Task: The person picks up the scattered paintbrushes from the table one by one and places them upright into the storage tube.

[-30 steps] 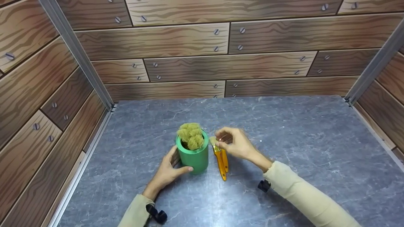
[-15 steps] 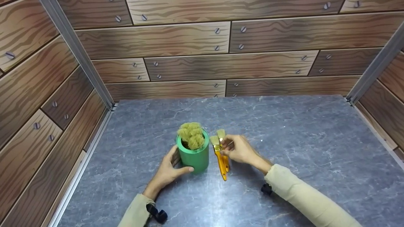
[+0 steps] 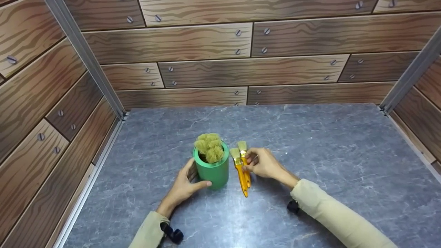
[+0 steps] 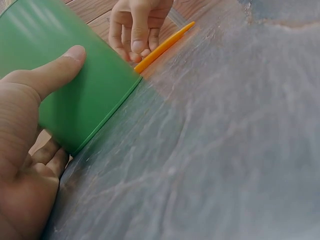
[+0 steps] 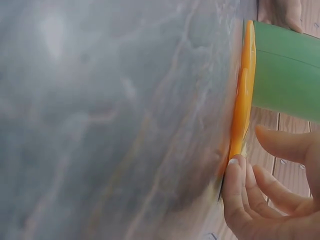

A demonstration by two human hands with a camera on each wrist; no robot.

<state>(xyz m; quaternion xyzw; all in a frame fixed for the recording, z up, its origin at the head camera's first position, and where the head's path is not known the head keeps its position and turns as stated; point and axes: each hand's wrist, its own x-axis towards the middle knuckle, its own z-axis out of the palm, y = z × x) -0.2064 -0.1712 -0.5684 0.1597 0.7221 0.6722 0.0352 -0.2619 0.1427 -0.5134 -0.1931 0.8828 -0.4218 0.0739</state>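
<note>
A green cylindrical pot with dark filling and mossy yellow-green tufts stands upright on the tabletop. My left hand holds it low on its left side, thumb across the front and fingers behind. Right of the pot lie two paintbrushes with orange handles and pale bristles: a nearer paintbrush and a farther paintbrush, bristles pointing away. My right hand is at the farther one. In the right wrist view, fingertips touch an orange handle while the thumb stays apart from it.
The grey marbled tabletop is bounded by plank-patterned walls at the back and sides. Metal rails run up the corners. Black straps sit at both wrists.
My right hand has drawn back and slightly right from the bristle end toward the handles, uncovering the farther paintbrush's bristles. My left hand and the pot have stayed in place.
</note>
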